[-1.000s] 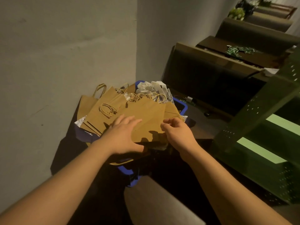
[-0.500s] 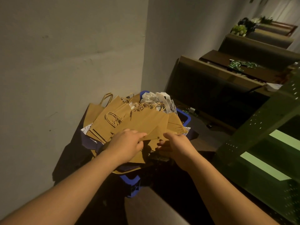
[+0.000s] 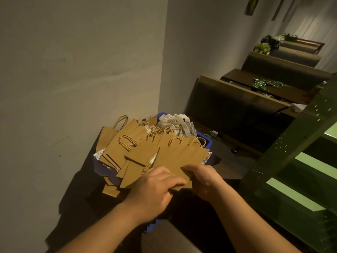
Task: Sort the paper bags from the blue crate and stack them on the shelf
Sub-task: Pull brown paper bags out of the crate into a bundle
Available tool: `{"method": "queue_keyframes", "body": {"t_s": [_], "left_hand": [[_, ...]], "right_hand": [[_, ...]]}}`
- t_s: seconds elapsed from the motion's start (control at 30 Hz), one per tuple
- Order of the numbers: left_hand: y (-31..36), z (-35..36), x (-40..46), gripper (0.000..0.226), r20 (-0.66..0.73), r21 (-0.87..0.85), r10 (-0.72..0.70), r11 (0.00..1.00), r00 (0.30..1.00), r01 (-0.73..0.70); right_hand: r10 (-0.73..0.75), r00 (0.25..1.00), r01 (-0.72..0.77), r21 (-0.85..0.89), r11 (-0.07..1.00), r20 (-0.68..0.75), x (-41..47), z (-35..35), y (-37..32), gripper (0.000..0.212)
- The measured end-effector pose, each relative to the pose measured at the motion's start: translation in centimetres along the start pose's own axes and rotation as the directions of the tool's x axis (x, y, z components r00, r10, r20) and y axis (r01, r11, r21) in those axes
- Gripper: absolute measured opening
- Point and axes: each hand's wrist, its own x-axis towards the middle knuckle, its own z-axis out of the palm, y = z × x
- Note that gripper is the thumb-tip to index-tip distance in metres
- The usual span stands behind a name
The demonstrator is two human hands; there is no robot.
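Note:
A blue crate (image 3: 209, 143) stands against the wall, piled over its rim with flat brown paper bags (image 3: 124, 148) that have twisted handles. Some white patterned bags (image 3: 178, 121) lie at its far end. My left hand (image 3: 155, 190) and my right hand (image 3: 204, 179) both grip the near edge of a small bundle of brown bags (image 3: 178, 159) on top of the pile, thumbs above and fingers below. The green metal shelf (image 3: 299, 143) rises at the right.
Grey walls close in on the left and behind the crate. Dark wooden benches and a table (image 3: 255, 84) with small green items line the back right. A low grey surface (image 3: 164, 238) lies just below my arms.
Both hands have slid back to the near edge of the pile and closed on a bundle of brown bags, which now lies fanned toward the right. The view has tilted upward.

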Motion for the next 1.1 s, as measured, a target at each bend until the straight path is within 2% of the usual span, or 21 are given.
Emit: {"method": "queue_keyframes", "body": {"t_s": [0.07, 0.13, 0.17, 0.2, 0.23, 0.27, 0.3, 0.33, 0.37, 0.47, 0.57, 0.63, 0.8, 0.87, 0.97, 1.03, 1.1], "left_hand": [[-0.4, 0.1, -0.7, 0.043, -0.014, -0.035, 0.031, 0.999, 0.999, -0.031], [-1.0, 0.5, -1.4, 0.041, -0.187, -0.1, -0.007, 0.995, 0.982, -0.011], [-1.1, 0.5, -1.6, 0.042, -0.304, -0.147, -0.098, 0.988, 0.948, 0.055], [-1.0, 0.5, -1.5, 0.044, -0.401, -0.226, -0.243, 0.961, 0.884, 0.161], [-0.9, 0.4, -1.2, 0.045, -0.442, -0.344, -0.419, 0.896, 0.793, 0.281], [-0.9, 0.1, -0.7, 0.046, -0.408, -0.49, -0.596, 0.782, 0.692, 0.385], [-1.0, -0.1, -0.2, 0.05, -0.315, -0.624, -0.735, 0.637, 0.6, 0.453], [-1.2, -0.3, 0.3, 0.057, -0.219, -0.716, -0.813, 0.509, 0.539, 0.478], [-1.4, -0.5, 0.7, 0.063, -0.139, -0.783, -0.845, 0.413, 0.516, 0.466], [-1.3, -0.6, 1.9, 0.071, 0.051, -0.905, -0.841, 0.19, 0.539, 0.381], [-1.4, -0.3, 2.3, 0.052, 0.182, -0.884, -0.829, 0.098, 0.529, 0.457], [-1.5, -0.6, 2.7, 0.033, 0.233, -0.852, -0.791, 0.115, 0.566, 0.511], [-0.7, -1.3, 2.6, 0.045, 0.285, -0.797, -0.686, 0.218, 0.669, 0.564], [0.0, -1.0, 2.3, 0.042, 0.331, -0.804, -0.641, 0.194, 0.693, 0.563], [0.9, 0.1, 2.3, 0.027, 0.371, -0.802, -0.614, 0.166, 0.697, 0.573], [1.5, 0.9, 2.3, 0.021, 0.379, -0.762, -0.589, 0.239, 0.714, 0.602], [1.5, 1.5, 2.4, 0.031, 0.399, -0.699, -0.549, 0.337, 0.734, 0.631]], "right_hand": [[-0.045, 0.999, 0.045, 0.005, 0.999, -0.03, 0.0, -0.3, 0.3, 0.009], [-0.068, 0.998, 0.069, 0.062, 0.996, -0.007, 0.3, -0.7, 0.6, 0.021], [-0.085, 0.996, 0.084, 0.085, 0.993, -0.001, 0.4, -1.0, 0.7, 0.026], [-0.102, 0.995, 0.102, 0.101, 0.99, 0.002, 0.3, -1.2, 0.6, 0.027], [-0.123, 0.992, 0.122, 0.111, 0.986, 0.001, 0.2, -1.4, 0.6, 0.023], [-0.143, 0.99, 0.142, 0.117, 0.983, -0.001, -0.1, -1.6, 0.6, 0.018], [-0.16, 0.987, 0.158, 0.127, 0.979, 0.003, -0.2, -1.8, 0.7, 0.015], [-0.171, 0.985, 0.168, 0.136, 0.976, 0.01, -0.4, -2.0, 0.8, 0.015], [-0.175, 0.984, 0.17, 0.156, 0.973, 0.023, -0.3, -2.2, 0.9, 0.017], [-0.186, 0.981, 0.175, 0.171, 0.97, 0.051, -0.4, -2.4, 1.4, 0.024], [-0.19, 0.977, 0.176, 0.136, 0.975, 0.094, -0.7, -2.7, 1.9, 0.027], [-0.189, 0.978, 0.18, 0.097, 0.979, 0.088, -1.0, -3.0, 2.0, 0.028], [-0.179, 0.984, 0.178, 0.116, 0.977, 0.004, -1.1, -3.9, 1.8, 0.028], [-0.186, 0.982, 0.188, 0.073, 0.979, -0.03, -1.1, -3.9, 1.8, 0.03], [-0.211, 0.977, 0.213, 0.051, 0.976, -0.042, -0.9, -3.6, 2.4, 0.031], [-0.237, 0.971, 0.239, 0.075, 0.968, -0.042, -0.8, -3.2, 2.9, 0.029], [-0.244, 0.969, 0.245, 0.14, 0.959, -0.022, -0.8, -3.1, 3.3, 0.03]]}}
